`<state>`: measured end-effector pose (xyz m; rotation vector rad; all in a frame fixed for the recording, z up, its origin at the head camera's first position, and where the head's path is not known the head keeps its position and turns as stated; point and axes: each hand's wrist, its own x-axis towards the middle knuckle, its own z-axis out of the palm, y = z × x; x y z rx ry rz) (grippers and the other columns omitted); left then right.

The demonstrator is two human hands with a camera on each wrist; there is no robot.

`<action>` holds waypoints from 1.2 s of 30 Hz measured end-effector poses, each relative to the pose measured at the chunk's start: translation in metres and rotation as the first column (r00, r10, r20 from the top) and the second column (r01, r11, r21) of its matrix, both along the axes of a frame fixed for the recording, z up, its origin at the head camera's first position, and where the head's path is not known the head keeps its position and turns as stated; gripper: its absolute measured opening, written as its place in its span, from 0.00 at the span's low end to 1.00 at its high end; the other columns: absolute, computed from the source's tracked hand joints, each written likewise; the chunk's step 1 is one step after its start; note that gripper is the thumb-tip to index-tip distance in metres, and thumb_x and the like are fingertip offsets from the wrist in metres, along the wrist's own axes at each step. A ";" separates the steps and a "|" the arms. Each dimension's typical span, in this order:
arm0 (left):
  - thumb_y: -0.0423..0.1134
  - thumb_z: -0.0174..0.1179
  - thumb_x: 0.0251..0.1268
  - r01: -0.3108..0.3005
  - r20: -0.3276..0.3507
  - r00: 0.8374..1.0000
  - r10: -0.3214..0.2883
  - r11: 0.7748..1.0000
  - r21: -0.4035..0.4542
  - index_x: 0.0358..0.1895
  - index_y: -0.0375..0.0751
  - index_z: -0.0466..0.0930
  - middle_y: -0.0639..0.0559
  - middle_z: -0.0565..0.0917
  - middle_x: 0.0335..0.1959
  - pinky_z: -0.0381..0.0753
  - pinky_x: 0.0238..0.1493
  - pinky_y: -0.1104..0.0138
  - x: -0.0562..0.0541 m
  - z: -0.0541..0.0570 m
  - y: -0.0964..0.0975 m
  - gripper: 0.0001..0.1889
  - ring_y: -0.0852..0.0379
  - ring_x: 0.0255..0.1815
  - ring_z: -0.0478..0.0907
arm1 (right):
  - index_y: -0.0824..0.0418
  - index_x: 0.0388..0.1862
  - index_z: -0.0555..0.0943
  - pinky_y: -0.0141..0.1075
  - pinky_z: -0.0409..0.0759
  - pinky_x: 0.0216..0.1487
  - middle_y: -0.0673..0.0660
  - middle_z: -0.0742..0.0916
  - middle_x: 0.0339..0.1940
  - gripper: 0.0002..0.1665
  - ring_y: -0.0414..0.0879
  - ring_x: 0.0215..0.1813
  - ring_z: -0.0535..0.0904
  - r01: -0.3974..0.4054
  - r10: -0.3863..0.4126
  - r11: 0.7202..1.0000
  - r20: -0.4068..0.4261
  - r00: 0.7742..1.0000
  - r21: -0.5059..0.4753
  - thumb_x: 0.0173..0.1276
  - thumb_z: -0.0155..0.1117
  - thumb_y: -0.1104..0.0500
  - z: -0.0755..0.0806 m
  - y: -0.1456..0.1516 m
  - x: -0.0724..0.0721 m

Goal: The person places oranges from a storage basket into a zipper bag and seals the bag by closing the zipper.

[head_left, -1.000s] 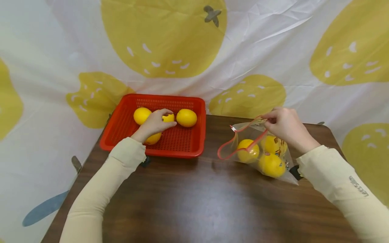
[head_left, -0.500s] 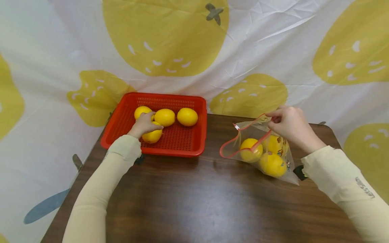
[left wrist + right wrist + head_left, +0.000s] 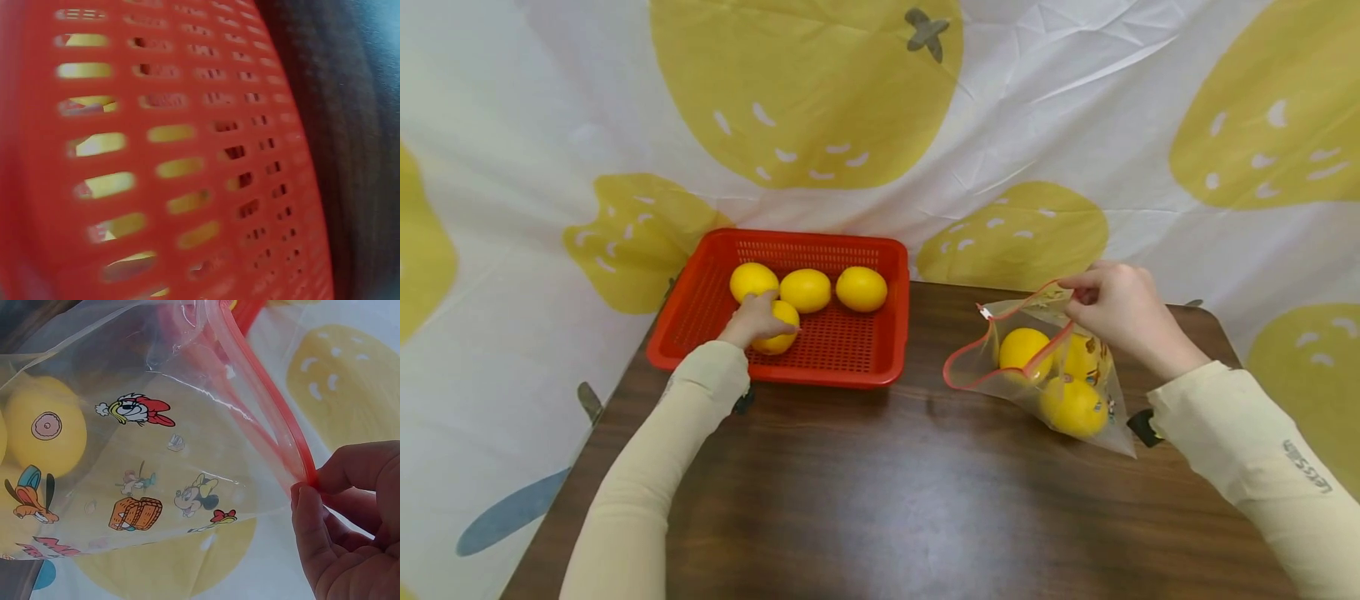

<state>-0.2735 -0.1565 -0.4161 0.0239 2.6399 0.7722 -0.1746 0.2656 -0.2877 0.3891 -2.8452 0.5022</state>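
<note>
In the head view, my left hand (image 3: 754,321) reaches into the red plastic basket (image 3: 700,354) and grips the front lemon (image 3: 781,333) from above, its fingers and thumb curled round it. A row of 3 more lemons lies just behind: a left one (image 3: 752,282), a middle one (image 3: 806,290) and a right one (image 3: 861,289). My right hand (image 3: 1116,308) pinches the red-edged mouth of a clear zip bag (image 3: 992,367), thumb against fingertips. The bag gapes toward the basket, with 3 lemons (image 3: 1073,407) inside. In the left wrist view the basket's slotted wall (image 3: 206,156) hides the hand.
Both basket and bag rest on a dark wooden table (image 3: 880,500). A white cloth (image 3: 1030,92) printed with yellow fruit hangs right behind them. The white slider (image 3: 984,312) sits at the bag's left corner.
My left hand has drawn back from over the middle lemon to the front one and taken hold of it. The right hand keeps its pinch on the bag, having shifted slightly right.
</note>
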 end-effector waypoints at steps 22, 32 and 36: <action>0.36 0.61 0.56 0.014 -0.015 1.000 -0.014 1.000 -0.005 0.68 0.38 0.52 0.30 0.53 0.65 0.62 0.58 0.49 0.005 -0.011 0.005 0.37 0.39 0.60 0.59 | 0.68 0.38 0.84 0.33 0.69 0.24 0.56 0.82 0.24 0.15 0.44 0.24 0.74 -0.010 0.010 1.000 -0.021 1.000 0.005 0.50 0.59 0.67 -0.003 0.001 0.001; 0.41 0.66 0.51 -0.007 -0.025 1.000 0.007 1.000 -0.021 0.66 0.40 0.56 0.30 0.57 0.60 0.66 0.53 0.50 -0.004 -0.017 0.001 0.39 0.40 0.53 0.63 | 0.68 0.38 0.84 0.33 0.69 0.23 0.57 0.81 0.24 0.15 0.44 0.23 0.74 -0.010 0.010 1.000 -0.022 1.000 0.009 0.50 0.59 0.68 -0.001 0.002 0.002; 0.38 0.63 0.54 -0.007 -0.016 1.000 0.007 1.000 0.011 0.67 0.38 0.54 0.31 0.55 0.62 0.64 0.56 0.50 0.000 -0.011 0.002 0.38 0.41 0.54 0.61 | 0.68 0.38 0.84 0.33 0.69 0.23 0.57 0.82 0.24 0.15 0.44 0.23 0.74 -0.008 0.008 1.000 -0.021 1.000 0.009 0.50 0.58 0.67 -0.001 0.003 0.003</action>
